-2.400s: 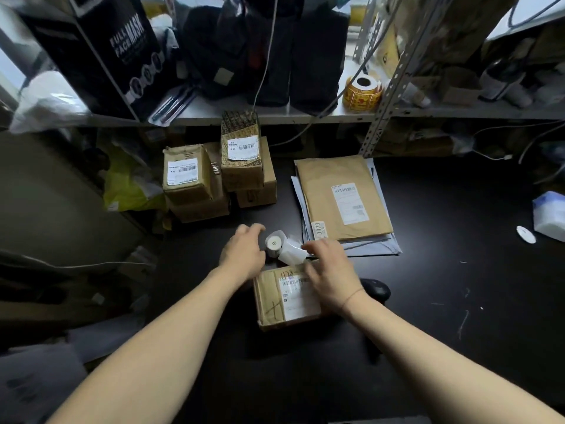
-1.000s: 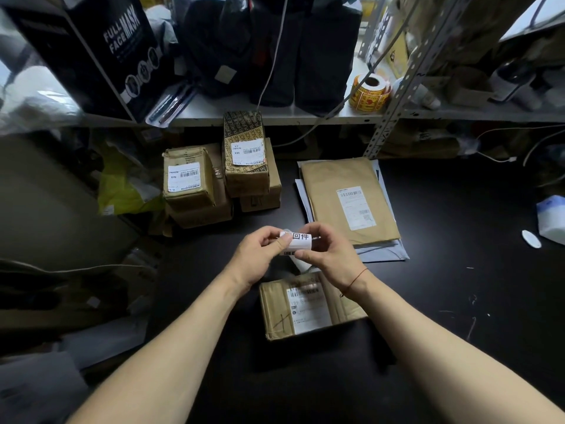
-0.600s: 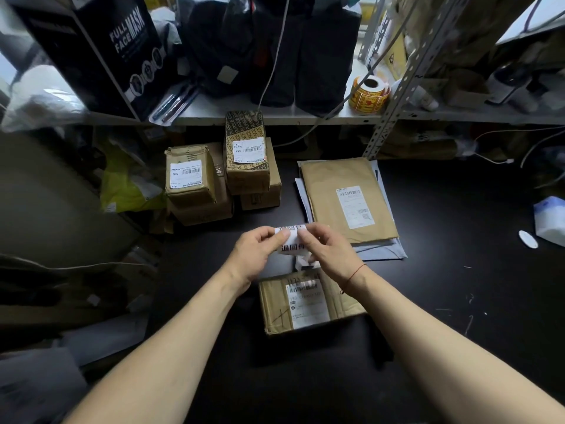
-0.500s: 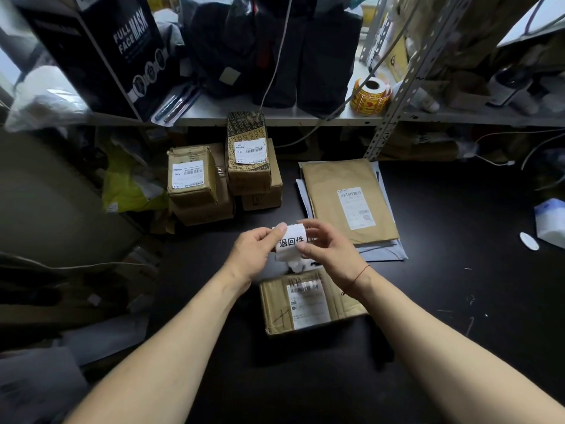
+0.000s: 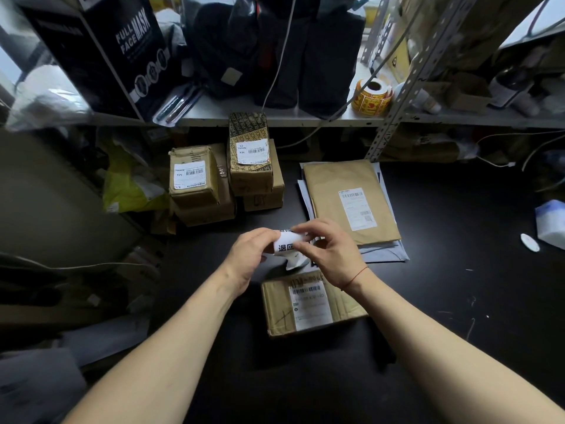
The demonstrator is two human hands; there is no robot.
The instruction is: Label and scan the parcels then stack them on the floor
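Landmark: a small brown parcel (image 5: 312,304) is lying flat on the black table (image 5: 458,270), with its white shipping slip facing up.
Left hand (image 5: 250,255): it is hovering just beyond the parcel's far edge, its fingertips and thumb pinching the left end of a white label (image 5: 286,244).
Right hand (image 5: 330,255): it is pinching the label's right end with curled fingers, and its wrist is crossing the parcel's far right corner.
Label: it is curving in the air between the two hands, just beyond the parcel's far edge, and showing black printed characters. A loose white strip is hanging below it towards the parcel; whether it is touching the parcel cannot be told.
Envelope (image 5: 348,200): a large brown one is lying beyond the parcel and slightly to its right, resting on paler mailers.
Boxes (image 5: 195,182): these are sitting stacked beyond the parcel to its left, each carrying a barcode sticker. A patterned box (image 5: 249,154) is standing tallest among them.
Shelf (image 5: 275,119): it is running well beyond the parcel and carrying a yellow sticker roll (image 5: 371,97).
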